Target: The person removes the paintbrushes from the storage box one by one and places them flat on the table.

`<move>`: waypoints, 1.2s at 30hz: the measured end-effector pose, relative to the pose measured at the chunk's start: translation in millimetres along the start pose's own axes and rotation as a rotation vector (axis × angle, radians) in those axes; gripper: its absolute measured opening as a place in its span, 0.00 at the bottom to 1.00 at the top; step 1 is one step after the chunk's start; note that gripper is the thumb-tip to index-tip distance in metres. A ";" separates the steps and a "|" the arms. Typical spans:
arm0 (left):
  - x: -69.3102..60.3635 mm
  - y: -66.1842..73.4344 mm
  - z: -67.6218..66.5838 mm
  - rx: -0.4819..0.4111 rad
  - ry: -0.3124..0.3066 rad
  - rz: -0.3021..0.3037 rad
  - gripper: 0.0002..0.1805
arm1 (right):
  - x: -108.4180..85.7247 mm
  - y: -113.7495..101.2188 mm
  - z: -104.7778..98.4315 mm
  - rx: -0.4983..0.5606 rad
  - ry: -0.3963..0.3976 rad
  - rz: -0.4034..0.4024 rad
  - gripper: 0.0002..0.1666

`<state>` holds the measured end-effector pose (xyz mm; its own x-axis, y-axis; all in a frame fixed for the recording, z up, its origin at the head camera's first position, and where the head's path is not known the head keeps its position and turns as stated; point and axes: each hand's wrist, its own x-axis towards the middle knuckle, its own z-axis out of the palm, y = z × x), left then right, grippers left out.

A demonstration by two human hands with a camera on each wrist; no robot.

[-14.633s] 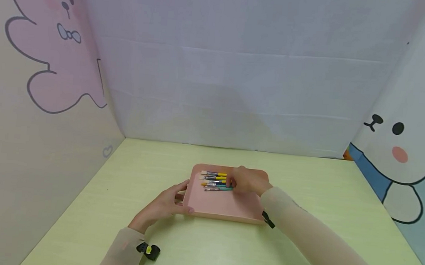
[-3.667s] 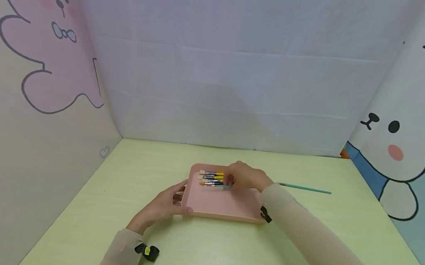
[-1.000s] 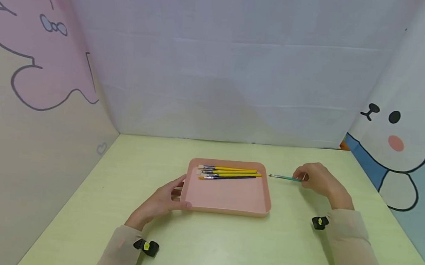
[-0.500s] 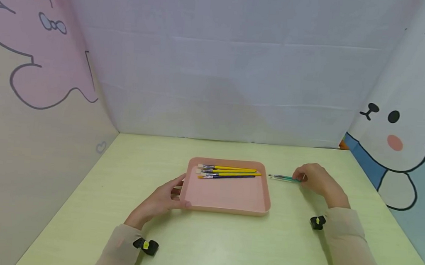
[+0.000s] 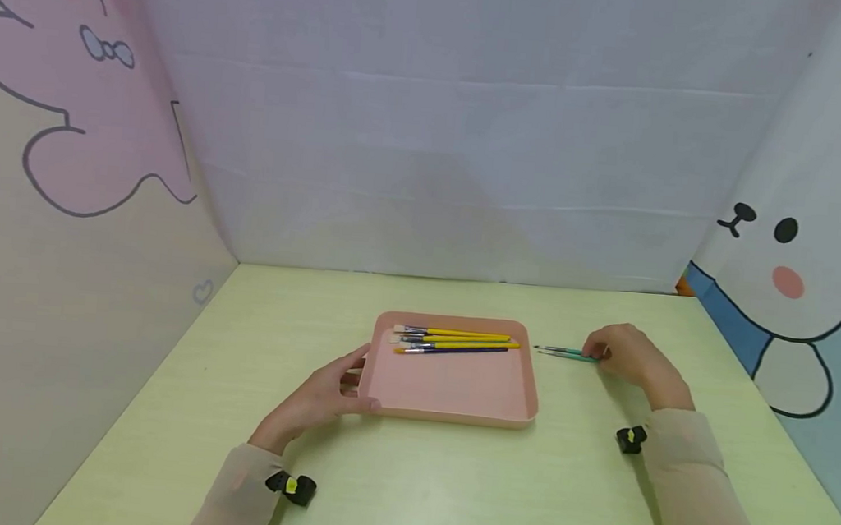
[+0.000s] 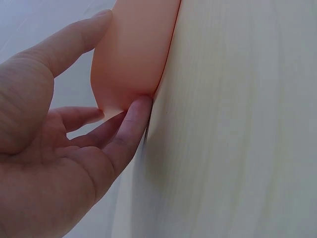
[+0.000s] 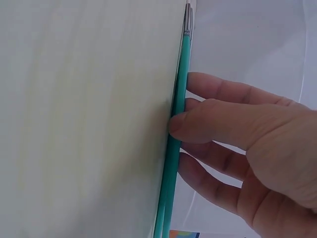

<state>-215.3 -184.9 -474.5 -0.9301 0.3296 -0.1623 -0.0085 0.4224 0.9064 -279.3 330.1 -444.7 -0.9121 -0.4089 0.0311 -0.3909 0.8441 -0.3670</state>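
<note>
Centre-left, the left hand clamped its fingers on the tray, probably steadying it; centre-right, the right hand pinched two green brushes, seemingly aligning them.

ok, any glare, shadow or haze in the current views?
Head: pale sheen on the near middle of the table, soft shadow below the right hand. Left wrist: muted colours, shadow by the pink tray's corner. Right wrist: greyish haze, broad soft shadow left of the green brushes.
</note>
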 end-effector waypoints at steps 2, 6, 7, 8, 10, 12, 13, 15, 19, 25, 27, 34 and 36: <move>-0.2 0.5 0.1 0.001 -0.002 0.002 0.58 | -0.6 0.2 0.2 0.009 0.001 0.007 0.18; -0.2 1.0 0.2 0.002 -0.003 0.000 0.58 | -1.0 0.4 0.8 0.018 0.007 0.007 0.18; -0.2 1.0 0.2 0.003 -0.002 0.000 0.58 | -0.9 0.1 0.8 0.017 0.010 0.004 0.18; -0.2 1.0 0.2 0.002 -0.002 -0.001 0.59 | -0.6 -0.1 0.8 0.014 0.012 0.001 0.18; -0.1 0.8 0.2 0.001 -0.001 -0.001 0.59 | 0.1 -0.7 0.5 0.009 0.017 -0.006 0.18; -0.1 0.4 0.1 0.002 0.002 0.001 0.59 | 0.5 -1.4 0.2 0.004 0.020 -0.011 0.18; -0.1 0.2 0.0 0.002 0.002 0.001 0.58 | 0.8 -1.5 0.1 0.003 0.021 -0.011 0.19; -0.1 0.0 -0.1 0.001 0.002 0.002 0.58 | 1.1 -1.9 -0.3 0.001 0.021 -0.011 0.19; 0.0 -0.1 -0.3 0.000 0.002 0.004 0.58 | 1.6 -1.9 -1.4 -0.016 0.024 -0.017 0.19; 0.6 0.2 0.1 0.010 0.008 0.005 0.58 | 0.5 -4.7 -6.8 -0.031 0.017 0.006 0.18; 0.8 0.4 0.2 0.011 0.010 0.005 0.58 | 0.3 -6.6 -8.6 -0.030 0.015 0.017 0.17; 0.5 0.2 0.0 0.009 0.009 -0.002 0.58 | 1.5 -21.7 -14.0 0.005 0.058 0.004 0.13; 0.3 0.1 -0.2 0.003 0.006 -0.003 0.58 | 2.0 -27.9 -15.7 0.011 0.072 -0.011 0.14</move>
<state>-215.6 -184.8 -474.4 -0.9323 0.3231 -0.1623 -0.0098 0.4262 0.9046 -272.1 311.2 -419.8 -0.9142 -0.3922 0.1019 -0.4004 0.8354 -0.3765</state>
